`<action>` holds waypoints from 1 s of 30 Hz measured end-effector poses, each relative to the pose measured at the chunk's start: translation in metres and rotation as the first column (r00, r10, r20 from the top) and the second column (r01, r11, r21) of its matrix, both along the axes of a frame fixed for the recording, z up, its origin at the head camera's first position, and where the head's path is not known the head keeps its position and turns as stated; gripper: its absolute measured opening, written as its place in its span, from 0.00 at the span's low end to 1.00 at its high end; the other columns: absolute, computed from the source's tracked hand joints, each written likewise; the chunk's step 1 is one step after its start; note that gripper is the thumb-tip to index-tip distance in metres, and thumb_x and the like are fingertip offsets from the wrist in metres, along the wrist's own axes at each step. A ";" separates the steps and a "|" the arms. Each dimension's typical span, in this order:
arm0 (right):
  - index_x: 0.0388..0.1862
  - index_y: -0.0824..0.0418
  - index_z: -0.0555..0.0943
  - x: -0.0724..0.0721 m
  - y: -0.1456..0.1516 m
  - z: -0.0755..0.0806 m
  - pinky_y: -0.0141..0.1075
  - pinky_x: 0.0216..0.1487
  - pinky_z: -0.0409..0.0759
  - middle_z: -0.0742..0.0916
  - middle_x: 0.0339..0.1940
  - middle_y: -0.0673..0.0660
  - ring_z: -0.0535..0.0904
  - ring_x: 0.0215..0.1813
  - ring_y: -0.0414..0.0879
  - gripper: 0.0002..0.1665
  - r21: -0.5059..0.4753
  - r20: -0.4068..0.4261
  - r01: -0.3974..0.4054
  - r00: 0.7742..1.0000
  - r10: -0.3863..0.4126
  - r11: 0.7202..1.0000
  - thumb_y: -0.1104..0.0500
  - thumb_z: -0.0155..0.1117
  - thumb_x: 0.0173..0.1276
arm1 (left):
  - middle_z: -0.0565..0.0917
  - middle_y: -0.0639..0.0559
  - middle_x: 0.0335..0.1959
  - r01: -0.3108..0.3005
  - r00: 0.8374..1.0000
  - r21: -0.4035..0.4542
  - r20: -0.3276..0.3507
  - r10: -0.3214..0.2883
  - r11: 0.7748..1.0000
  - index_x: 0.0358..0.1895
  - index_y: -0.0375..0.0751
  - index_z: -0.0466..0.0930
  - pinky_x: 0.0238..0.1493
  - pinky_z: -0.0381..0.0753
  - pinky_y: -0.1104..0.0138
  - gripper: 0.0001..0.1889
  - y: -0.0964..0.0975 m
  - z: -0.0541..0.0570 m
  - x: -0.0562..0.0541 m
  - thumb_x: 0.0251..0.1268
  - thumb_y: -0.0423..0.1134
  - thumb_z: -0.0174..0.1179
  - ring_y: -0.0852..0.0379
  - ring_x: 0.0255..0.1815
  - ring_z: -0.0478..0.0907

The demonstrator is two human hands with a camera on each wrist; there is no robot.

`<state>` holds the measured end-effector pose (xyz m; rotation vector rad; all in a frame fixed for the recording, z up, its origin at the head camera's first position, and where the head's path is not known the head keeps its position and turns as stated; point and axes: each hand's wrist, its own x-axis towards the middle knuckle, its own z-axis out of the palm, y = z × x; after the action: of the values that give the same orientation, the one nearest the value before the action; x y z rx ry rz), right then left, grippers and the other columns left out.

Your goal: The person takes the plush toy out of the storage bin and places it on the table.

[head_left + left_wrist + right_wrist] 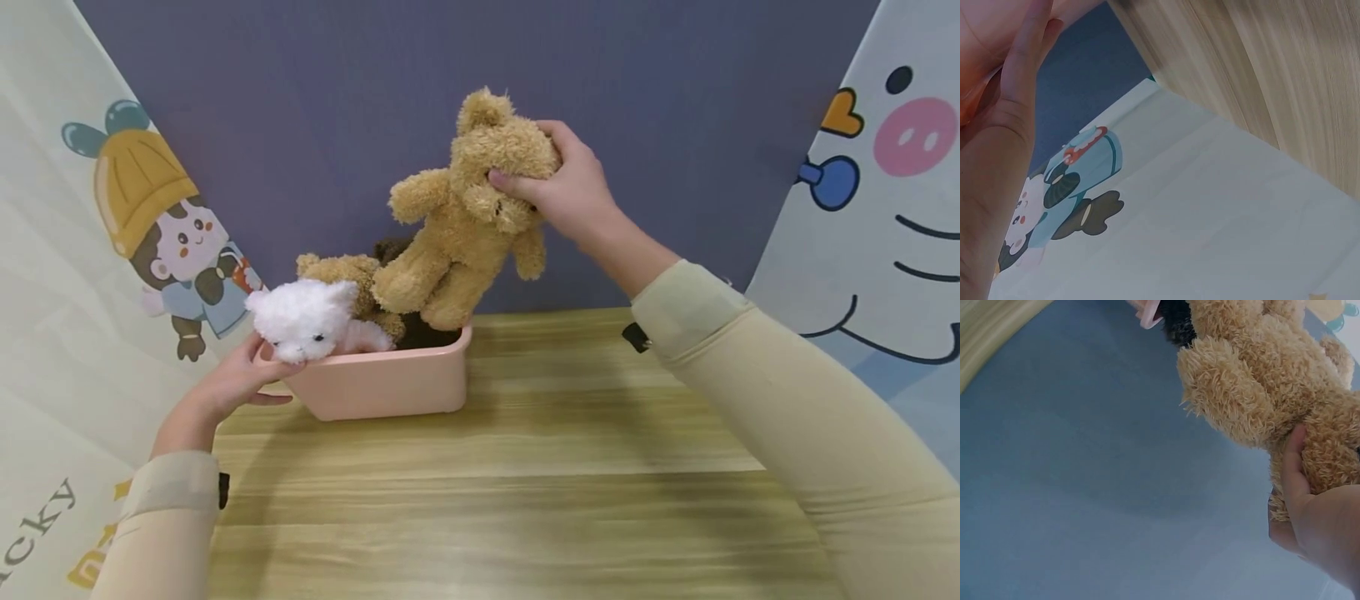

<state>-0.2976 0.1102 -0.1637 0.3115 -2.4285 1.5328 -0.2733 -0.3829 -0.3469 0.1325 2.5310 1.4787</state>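
My right hand (573, 187) grips a tan teddy bear (468, 217) by its head, with the thumb across the face. The bear hangs tilted above the right part of a pink plastic bin (382, 385), its feet by the rim. In the right wrist view, the right hand (1322, 519) holds the curly-furred teddy bear (1247, 387). At the bin's left end, my left hand (240, 379) holds the bin beside a white plush toy (300, 321). That plush leans over the rim. The left wrist view shows the left hand (997, 144) against the pink bin (1079, 9); some fingers are hidden.
Inside the bin, behind the white plush, lie another tan plush (345, 275) and a dark brown furry one (390, 247). The bin stands on a wood-grain table (525, 500) against a blue-grey panel (675, 83). Cartoon-printed sheets (45, 275) flank both sides.
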 end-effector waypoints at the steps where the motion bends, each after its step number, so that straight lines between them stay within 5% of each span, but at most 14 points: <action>1: 0.83 0.38 0.64 -0.001 0.003 -0.001 0.48 0.71 0.83 0.76 0.78 0.50 0.76 0.73 0.46 0.52 -0.034 -0.004 0.001 1.000 -0.001 0.999 0.38 0.80 0.63 | 0.30 0.38 0.90 0.000 1.000 0.002 0.001 0.000 1.000 0.88 0.60 0.25 0.52 0.93 0.42 0.57 0.000 -0.001 0.000 0.77 0.46 0.65 0.23 0.79 0.61; 10: 0.81 0.38 0.65 -0.011 0.037 -0.009 0.49 0.73 0.82 0.76 0.78 0.50 0.76 0.74 0.48 0.51 -0.112 0.007 0.045 0.999 -0.044 0.993 0.41 0.80 0.64 | 0.29 0.39 0.90 -0.005 1.000 0.005 0.007 0.005 1.000 0.88 0.60 0.24 0.52 0.93 0.42 0.58 -0.001 -0.004 0.000 0.77 0.46 0.66 0.23 0.80 0.60; 18: 0.88 0.39 0.56 -0.025 0.063 -0.027 0.59 0.85 0.66 0.64 0.87 0.51 0.59 0.87 0.53 0.62 0.211 0.001 0.150 0.988 -0.154 0.966 0.32 0.78 0.61 | 0.31 0.38 0.90 -0.001 1.000 -0.006 -0.009 0.001 1.000 0.89 0.59 0.26 0.52 0.93 0.43 0.57 0.001 0.000 -0.001 0.76 0.46 0.66 0.23 0.76 0.64; 21: 0.89 0.44 0.56 -0.033 0.065 -0.043 0.63 0.86 0.61 0.62 0.88 0.55 0.56 0.88 0.59 0.64 0.297 -0.001 0.115 0.993 -0.120 0.948 0.32 0.79 0.61 | 0.31 0.37 0.90 -0.002 1.000 -0.009 -0.008 0.002 1.000 0.89 0.59 0.26 0.52 0.93 0.42 0.57 0.001 0.001 0.000 0.76 0.46 0.66 0.23 0.77 0.64; 30: 0.86 0.52 0.62 -0.056 0.053 -0.093 0.66 0.80 0.68 0.71 0.81 0.61 0.66 0.81 0.63 0.59 0.381 0.025 -0.052 0.999 0.046 0.923 0.43 0.83 0.62 | 0.33 0.35 0.89 -0.005 1.000 -0.021 -0.004 0.005 1.000 0.88 0.58 0.24 0.53 0.92 0.42 0.57 0.003 0.003 0.002 0.77 0.46 0.66 0.23 0.78 0.63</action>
<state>-0.3535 0.1635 -0.2571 0.4363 -2.7415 1.0683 -0.2710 -0.3797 -0.3440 0.1255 2.5512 1.4542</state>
